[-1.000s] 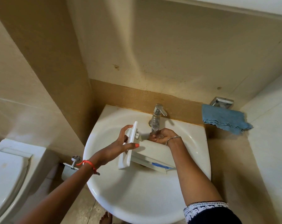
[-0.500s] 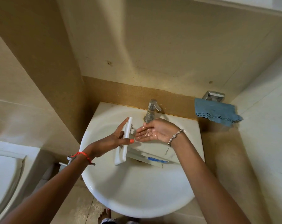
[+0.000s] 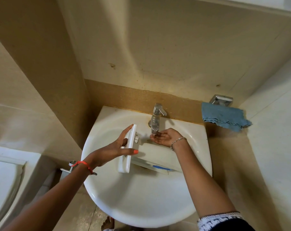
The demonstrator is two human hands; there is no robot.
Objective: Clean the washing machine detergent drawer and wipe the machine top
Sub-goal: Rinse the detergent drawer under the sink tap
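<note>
White detergent drawer (image 3: 151, 155) lying in the sink basin, front panel standing upright

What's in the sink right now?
The white detergent drawer, its front panel held by the left hand, and the right hand cupped under the tap. Anything beneath the drawer is covered.

I stand at a round white ceramic basin (image 3: 141, 212) with a chrome lever tap (image 3: 155, 117) at its back edge. Behind it runs a brown speckled stone strip (image 3: 124, 95), and above that a beige tiled wall (image 3: 183, 47) in soft warm light. A shaded beige column (image 3: 41, 64) juts out at my left, near a white toilet (image 3: 6, 177). Beige floor tiles (image 3: 84, 215) show below the basin.
</note>
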